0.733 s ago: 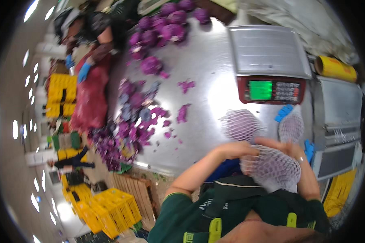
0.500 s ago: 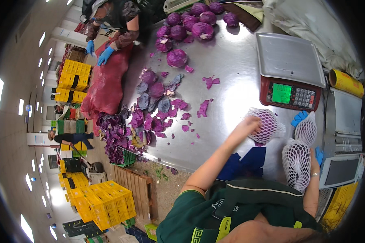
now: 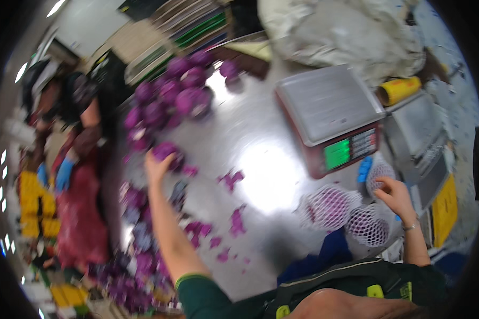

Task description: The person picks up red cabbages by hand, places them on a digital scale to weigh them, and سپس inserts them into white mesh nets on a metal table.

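Left hand (image 3: pixel 159 162) grasping a purple cabbage (image 3: pixel 170 152), steel table (image 3: pixel 234 130) gleaming beneath; right hand (image 3: pixel 397 198) bending fingers at a white net sleeve (image 3: pixel 380 169), grip impossible to tell

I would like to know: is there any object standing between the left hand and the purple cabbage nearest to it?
Nothing visible stands between them. The left hand overlaps the near side of the purple cabbage; blur hides whether its grip is closed. A purple leaf scrap lies to the cabbage's right, out of the way.
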`<state>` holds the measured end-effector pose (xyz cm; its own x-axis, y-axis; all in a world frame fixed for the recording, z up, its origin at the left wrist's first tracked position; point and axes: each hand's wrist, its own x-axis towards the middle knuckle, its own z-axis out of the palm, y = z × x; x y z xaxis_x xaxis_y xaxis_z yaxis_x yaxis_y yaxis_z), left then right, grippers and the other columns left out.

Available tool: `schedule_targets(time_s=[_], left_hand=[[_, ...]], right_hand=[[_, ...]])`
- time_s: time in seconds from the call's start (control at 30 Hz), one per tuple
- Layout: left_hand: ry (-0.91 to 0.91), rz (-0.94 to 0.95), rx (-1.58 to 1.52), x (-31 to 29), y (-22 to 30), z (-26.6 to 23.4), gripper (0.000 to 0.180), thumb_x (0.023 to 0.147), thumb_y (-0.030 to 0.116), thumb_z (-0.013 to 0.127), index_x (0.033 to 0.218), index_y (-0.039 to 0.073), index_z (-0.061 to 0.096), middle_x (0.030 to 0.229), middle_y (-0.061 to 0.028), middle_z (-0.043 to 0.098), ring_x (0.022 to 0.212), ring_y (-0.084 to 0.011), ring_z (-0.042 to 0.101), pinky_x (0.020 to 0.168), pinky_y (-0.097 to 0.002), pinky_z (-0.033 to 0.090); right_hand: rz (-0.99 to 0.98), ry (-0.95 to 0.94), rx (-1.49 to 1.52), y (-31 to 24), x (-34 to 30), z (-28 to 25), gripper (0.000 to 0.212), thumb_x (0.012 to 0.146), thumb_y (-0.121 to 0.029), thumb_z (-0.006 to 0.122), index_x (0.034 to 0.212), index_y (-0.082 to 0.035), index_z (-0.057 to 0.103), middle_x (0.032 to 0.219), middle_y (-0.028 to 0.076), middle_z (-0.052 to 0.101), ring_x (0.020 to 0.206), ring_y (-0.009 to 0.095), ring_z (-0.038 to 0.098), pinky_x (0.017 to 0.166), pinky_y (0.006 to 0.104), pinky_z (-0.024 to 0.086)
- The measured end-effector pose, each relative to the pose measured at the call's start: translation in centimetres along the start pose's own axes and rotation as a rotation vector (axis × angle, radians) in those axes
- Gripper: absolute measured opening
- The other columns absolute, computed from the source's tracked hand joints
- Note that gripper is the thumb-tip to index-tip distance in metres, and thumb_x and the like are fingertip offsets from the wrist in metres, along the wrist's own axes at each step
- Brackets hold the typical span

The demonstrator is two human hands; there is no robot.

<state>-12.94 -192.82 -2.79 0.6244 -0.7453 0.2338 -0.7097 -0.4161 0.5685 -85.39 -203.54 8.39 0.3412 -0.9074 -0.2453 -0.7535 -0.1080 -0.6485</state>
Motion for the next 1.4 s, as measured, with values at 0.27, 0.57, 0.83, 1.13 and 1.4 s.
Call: schedule_targets(time_s=[0.27,0.57,0.83,1.13,1.4], left_hand=[[-0.014,-0.677,-1.316,-5.6,1.3,2.2,0.082,0.080,0.063,0.058,0.141,0.015,0.031,0.137,-0.0136,0.042,0.120,-0.0350,0.049,0.079,-0.0519,0.055],[-0.739,-0.601,-1.198,-2.5,33.3,11.0,0.072,0.088,0.065,0.045,0.140,0.016,0.039,0.138,-0.0114,0.046,0.123,-0.0290,0.049,0.101,-0.0500,0.042],[-1.468,-0.338,-0.456,2.3,49.9,22.0,0.088,0.085,0.073,0.038,0.135,0.001,0.042,0.117,-0.0239,0.059,0.097,-0.0337,0.065,0.069,-0.0412,0.058],[-0.079,0.587,0.094,-4.5,50.6,18.7,0.037,0.093,0.034,0.051,0.094,0.000,0.066,0.088,-0.0158,0.064,0.088,-0.0320,0.061,0.080,-0.0374,0.047],[-0.400,-0.506,-0.895,-25.2,48.5,10.1,0.029,0.094,0.025,0.057,0.107,-0.001,0.061,0.093,-0.0017,0.063,0.083,-0.0092,0.055,0.073,-0.0242,0.045]], right_hand=[[-0.201,-0.108,0.437,-2.4,18.5,-4.3,0.025,0.092,-0.014,0.057,0.112,0.000,0.062,0.092,0.006,0.066,0.085,0.013,0.063,0.079,0.0274,0.051],[-0.051,0.245,1.236,-0.3,47.8,-11.5,0.057,0.084,-0.032,0.069,0.133,-0.010,0.049,0.145,0.015,0.028,0.120,0.029,0.048,0.096,0.0368,0.047],[-0.320,0.353,0.813,0.1,51.4,-14.1,0.035,0.090,-0.019,0.057,0.123,-0.007,0.059,0.111,0.004,0.060,0.099,0.014,0.058,0.088,0.0292,0.051],[-0.606,0.138,0.700,-0.3,22.9,-12.4,0.034,0.085,-0.004,0.056,0.119,-0.007,0.061,0.112,0.004,0.061,0.101,0.011,0.057,0.088,0.0265,0.047],[-0.613,-0.862,0.824,1.3,4.0,-0.4,0.041,0.084,-0.010,0.065,0.123,-0.007,0.054,0.116,0.012,0.057,0.110,0.021,0.055,0.096,0.0341,0.043]])
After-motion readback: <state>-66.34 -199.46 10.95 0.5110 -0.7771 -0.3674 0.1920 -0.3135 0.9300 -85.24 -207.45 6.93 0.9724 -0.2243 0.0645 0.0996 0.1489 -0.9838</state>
